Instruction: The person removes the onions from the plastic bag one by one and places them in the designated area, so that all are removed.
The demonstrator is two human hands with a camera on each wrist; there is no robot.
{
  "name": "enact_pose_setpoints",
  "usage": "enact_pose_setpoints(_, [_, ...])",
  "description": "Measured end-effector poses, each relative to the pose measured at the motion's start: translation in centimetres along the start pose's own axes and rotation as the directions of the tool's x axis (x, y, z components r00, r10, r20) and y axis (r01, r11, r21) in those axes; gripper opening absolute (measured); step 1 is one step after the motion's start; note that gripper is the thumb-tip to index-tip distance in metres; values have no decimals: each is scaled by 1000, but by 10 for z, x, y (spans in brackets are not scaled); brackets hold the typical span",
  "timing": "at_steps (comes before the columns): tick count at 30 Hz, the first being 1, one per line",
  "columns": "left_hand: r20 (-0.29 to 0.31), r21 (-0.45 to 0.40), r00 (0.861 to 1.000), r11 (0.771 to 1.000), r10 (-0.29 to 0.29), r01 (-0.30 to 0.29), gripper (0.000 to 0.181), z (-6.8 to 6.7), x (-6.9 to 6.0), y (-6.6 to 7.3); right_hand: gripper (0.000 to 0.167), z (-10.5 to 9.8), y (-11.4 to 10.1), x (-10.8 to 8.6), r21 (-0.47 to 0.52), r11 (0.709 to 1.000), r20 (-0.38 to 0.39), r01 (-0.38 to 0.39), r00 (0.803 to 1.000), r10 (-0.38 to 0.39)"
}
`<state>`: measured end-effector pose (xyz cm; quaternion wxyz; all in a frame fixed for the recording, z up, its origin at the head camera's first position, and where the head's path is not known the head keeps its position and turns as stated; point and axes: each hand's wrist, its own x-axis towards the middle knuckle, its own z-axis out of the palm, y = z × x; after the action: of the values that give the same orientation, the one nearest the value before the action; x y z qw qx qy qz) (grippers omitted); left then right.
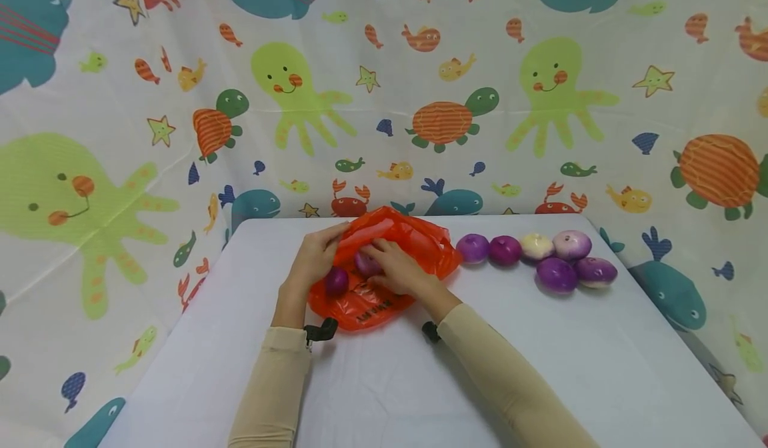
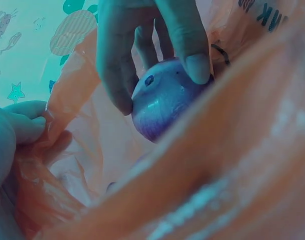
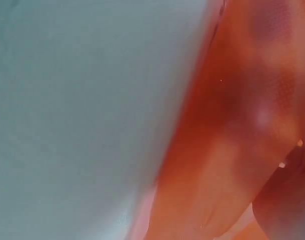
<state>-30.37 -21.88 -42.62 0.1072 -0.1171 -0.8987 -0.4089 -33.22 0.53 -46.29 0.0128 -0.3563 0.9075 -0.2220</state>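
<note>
An orange-red plastic bag (image 1: 429, 235) lies on the table with its mouth toward me. My left hand (image 1: 315, 255) pinches the bag's rim at the left between thumb and fingers, as the left wrist view also shows. Inside the mouth, my right hand (image 1: 396, 268) grips a purple onion (image 2: 162, 97), fingers on one side and thumb on the other. Another dark purple onion (image 1: 337, 281) sits in the bag near the left hand. In the right wrist view the blurred bag (image 3: 217, 150) hides most of the right hand.
To the right of the bag stands a group of several purple onions (image 1: 557, 275), one of them mostly cream-coloured (image 1: 537, 247). They rest on a white-covered table (image 1: 384, 395). Behind it hangs a curtain (image 1: 384, 155) printed with sea animals.
</note>
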Motion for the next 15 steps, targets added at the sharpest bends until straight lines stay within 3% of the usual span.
enact_pose_setpoints(9, [-10,8,1000,1000,16,-16,39,0,1,0,80,2,-4,8,-5,1000,-23,-18,1000,18])
enact_pose_setpoints(15, [-11,3,1000,1000,12,-12,39,1,1,-1,75,4,-4,12,-62,998,-56,-24,998,21])
